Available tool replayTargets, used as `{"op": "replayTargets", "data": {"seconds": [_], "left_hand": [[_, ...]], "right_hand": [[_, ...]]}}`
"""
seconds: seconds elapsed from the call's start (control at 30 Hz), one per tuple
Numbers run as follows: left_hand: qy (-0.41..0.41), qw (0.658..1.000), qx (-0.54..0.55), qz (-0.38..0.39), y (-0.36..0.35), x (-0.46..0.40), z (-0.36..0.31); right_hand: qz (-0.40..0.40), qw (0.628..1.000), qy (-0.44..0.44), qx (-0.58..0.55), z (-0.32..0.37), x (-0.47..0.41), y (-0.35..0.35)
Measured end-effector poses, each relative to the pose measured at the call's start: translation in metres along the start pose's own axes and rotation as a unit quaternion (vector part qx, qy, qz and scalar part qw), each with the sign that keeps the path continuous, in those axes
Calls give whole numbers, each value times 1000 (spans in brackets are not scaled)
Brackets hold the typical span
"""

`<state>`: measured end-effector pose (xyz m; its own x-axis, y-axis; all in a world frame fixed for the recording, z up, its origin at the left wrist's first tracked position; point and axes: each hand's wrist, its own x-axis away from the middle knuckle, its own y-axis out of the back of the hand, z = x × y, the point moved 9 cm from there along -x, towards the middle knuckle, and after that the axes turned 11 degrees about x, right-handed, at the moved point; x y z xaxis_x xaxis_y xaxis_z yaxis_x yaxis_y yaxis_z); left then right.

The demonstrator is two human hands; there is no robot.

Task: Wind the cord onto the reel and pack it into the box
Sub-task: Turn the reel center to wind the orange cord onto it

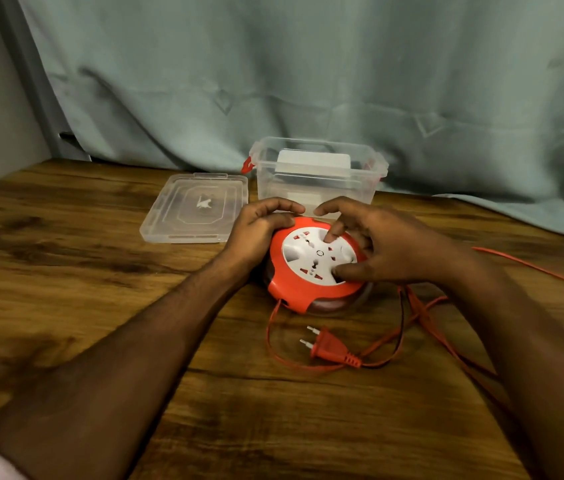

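One orange plug [329, 346] lies nearest on the table [100, 271], its cord [422, 317] loose. Behind it, the left hand [259, 226] grips the reel [311, 268] rim; right hand [391, 247] fingers [334, 233] curl onto its white face. Farthest stand the open box [315, 185] and lid [194, 209].

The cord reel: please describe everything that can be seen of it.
The cord reel is round, with an orange plastic housing and a white socket face bearing several outlets. It lies flat on the wooden table, in front of the clear box. The left hand holds its far left rim; the right hand has fingers on the white face. The orange cord leaves its near edge, mostly unwound.
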<state>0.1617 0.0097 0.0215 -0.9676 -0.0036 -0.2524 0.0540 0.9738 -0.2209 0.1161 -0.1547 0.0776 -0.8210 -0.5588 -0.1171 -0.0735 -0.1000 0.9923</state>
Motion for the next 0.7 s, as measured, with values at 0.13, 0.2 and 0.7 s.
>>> {"op": "replayTargets", "data": {"seconds": [0.13,0.2,0.7], "left_hand": [[-2,1000,-8,-6,-1,-1,1],[-3,1000,-11,-9,1,-1,2],[7,1000,11,-11,-1,-2,2]], "right_hand": [[-14,999,-32,-11,-2,1,3],[-27,998,-47,2,1,0,2],[-145,980,-129,52,16,-10,-7]]}}
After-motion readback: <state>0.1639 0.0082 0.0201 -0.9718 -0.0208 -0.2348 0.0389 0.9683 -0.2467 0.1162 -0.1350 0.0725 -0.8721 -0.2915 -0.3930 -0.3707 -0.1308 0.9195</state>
